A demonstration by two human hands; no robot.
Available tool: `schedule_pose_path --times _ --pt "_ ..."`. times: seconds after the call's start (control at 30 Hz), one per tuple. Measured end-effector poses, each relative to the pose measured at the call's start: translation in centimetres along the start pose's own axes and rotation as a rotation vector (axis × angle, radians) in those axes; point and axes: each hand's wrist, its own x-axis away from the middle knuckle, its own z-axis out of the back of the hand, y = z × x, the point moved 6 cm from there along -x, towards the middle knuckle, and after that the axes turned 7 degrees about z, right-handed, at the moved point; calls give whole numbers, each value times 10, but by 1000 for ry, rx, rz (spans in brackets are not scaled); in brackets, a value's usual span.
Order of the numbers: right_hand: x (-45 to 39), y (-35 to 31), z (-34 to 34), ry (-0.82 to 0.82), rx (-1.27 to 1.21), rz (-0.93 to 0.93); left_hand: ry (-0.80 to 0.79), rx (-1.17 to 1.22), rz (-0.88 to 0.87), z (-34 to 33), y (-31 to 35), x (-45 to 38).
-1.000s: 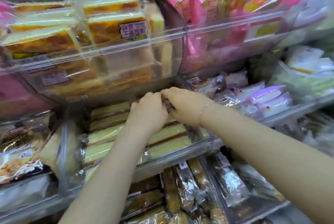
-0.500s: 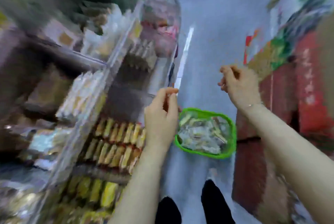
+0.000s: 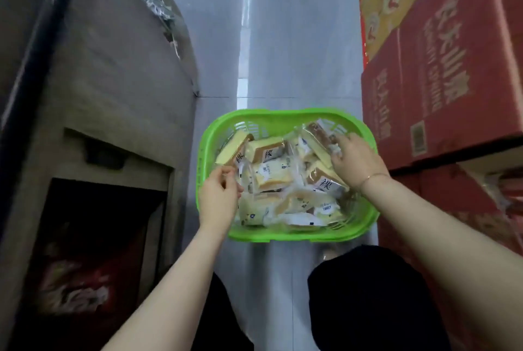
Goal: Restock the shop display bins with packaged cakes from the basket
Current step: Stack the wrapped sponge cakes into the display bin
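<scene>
**Packaged cakes wait in the green basket, both hands reaching in**

Packaged cakes (image 3: 273,178) fill a green plastic basket (image 3: 285,233) that stands on the grey tiled floor (image 3: 300,39) of a narrow aisle, just ahead of the person's dark-trousered knees (image 3: 365,288). The cakes are pale yellow sponge slices in clear wrappers with white printed labels, piled loosely and overlapping.

The left hand (image 3: 218,199) is at the basket's left side, its grip closed in a pinch of thumb and fingers on the wrapper edge of a cake slice (image 3: 233,149) that leans against the left wall of the basket. The right hand (image 3: 353,159), with a thin bracelet (image 3: 369,179) at the wrist, is at the basket's far right corner; its fingers curl onto the wrapper of a brown-topped cake (image 3: 318,135) tilted up against the rim, gripping it.

Red printed cartons (image 3: 441,73) are stacked just to the right of the basket. On the left stands a grey shelving unit (image 3: 113,73), with a dark opening low down holding blurred red packets (image 3: 76,288).
</scene>
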Motion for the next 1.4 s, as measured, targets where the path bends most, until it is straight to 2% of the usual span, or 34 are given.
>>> schedule_pose_path --times 0.07,0.13,0.2,0.27,0.33,0.4,0.57,0.63,0.7,0.77,0.83,0.87,0.93,1.0,1.07,1.13,1.17,1.27,1.4 --pt "-32 5 -23 73 161 167 -34 -78 -159 -28 -8 -28" --pt "-60 9 -36 118 251 233 -33 -226 -412 -52 -1 -47" --pt "-82 19 -47 114 321 155 -26 -416 -642 -76 9 -59" --pt "-97 38 -63 -3 252 -45 -63 -600 -732 -101 12 -73" --pt "-104 52 -79 -150 85 -193 -135 -731 -700 -119 10 -88" --pt "-110 53 -87 -219 42 -209 -183 -845 -637 -130 3 -104" --pt "-107 34 -82 -175 248 -83 -115 -1264 -602 -141 4 -123" --pt "-101 19 -83 -145 268 19 -136 -1344 -567 -147 13 -122" --pt "-95 8 -76 -120 247 97 -175 -1325 -504 -140 24 -119" --pt "-89 9 -51 -70 124 95 -158 -1158 -413 -111 35 -113" --pt "-80 18 -19 -70 -110 25 -132 -803 -353 -68 40 -104" --pt "-72 21 -7 -87 -183 0 -179 -584 -291 -50 35 -99" --pt "-57 23 -2 -178 -82 22 -376 -134 -105 -30 21 -81" --pt "-41 22 -27 -320 137 81 -462 95 22 -24 1 -74" --pt "-25 21 -64 -467 265 102 -344 -13 -31 -21 -15 -77" --pt "-18 27 -93 -557 288 91 -165 -358 -204 -19 -20 -86" --pt "-18 31 -102 -585 253 76 -137 -516 -279 -23 -22 -88" --pt "-20 42 -106 -601 65 18 -236 -816 -281 -44 -33 -95" --pt "-17 51 -109 -616 -62 25 -334 -895 -154 -61 -30 -105"
